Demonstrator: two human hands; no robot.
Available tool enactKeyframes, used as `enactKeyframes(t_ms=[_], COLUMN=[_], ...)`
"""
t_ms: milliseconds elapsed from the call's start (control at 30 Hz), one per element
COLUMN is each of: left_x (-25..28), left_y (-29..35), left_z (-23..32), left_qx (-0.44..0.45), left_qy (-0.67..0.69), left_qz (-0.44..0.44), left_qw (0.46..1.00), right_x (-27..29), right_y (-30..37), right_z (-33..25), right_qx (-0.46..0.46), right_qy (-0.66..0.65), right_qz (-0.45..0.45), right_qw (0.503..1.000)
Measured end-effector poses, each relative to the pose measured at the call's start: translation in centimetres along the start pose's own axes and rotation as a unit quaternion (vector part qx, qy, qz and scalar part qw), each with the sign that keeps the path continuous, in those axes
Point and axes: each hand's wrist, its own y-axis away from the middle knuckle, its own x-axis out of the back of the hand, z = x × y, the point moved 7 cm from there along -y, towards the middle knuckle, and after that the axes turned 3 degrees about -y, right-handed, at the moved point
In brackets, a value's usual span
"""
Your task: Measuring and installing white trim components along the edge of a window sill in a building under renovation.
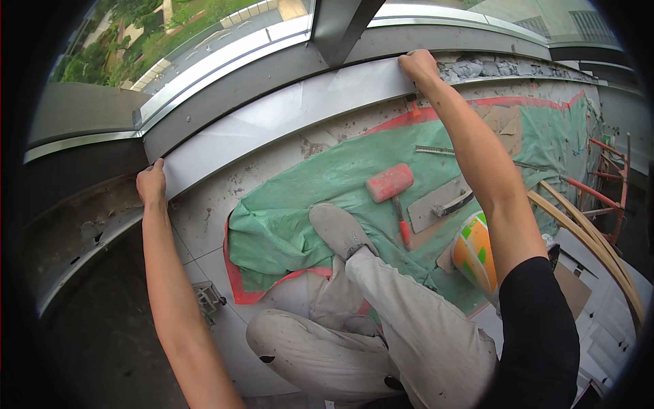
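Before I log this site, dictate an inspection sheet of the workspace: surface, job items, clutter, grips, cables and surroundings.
Surface: wrinkled green sheet with red edging, over light floor tiles.
Job items: long white panel along the grey window frame; grey rubble beyond its right end.
Clutter: red mallet and flat trowel on the sheet; orange-and-green bucket nearby; curved wooden strips at right.
Grips: left grip holds the panel's left end; right grip, its right end.
Cables: nothing seen.
Surroundings: greenery outside; red metal bars at far right.
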Motion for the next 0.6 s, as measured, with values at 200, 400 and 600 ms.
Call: enactKeyframes(t_ms=[200,400,600], left_x=[-0.2,-0.9,-1.2], left_y=[0.2,0.6,2.0], left_z=[-0.2,-0.8,0.0], left_qx=[0.010,0.075,0.090], left_qy=[0.001,0.084,0.064], left_qz=[0.006,0.098,0.154], left_qw=[1.000,0.989,0.982], right_x=[1.2,0.1,-0.4], right_y=[1.0,0.8,0.3], right_z=[-0.3,0.4,1.3], right_qx=[-0.002,-0.042,-0.041], right_qy=[-0.033,-0.043,-0.053], right_qz=[0.042,0.089,0.133], right_qw=[0.999,0.994,0.989])
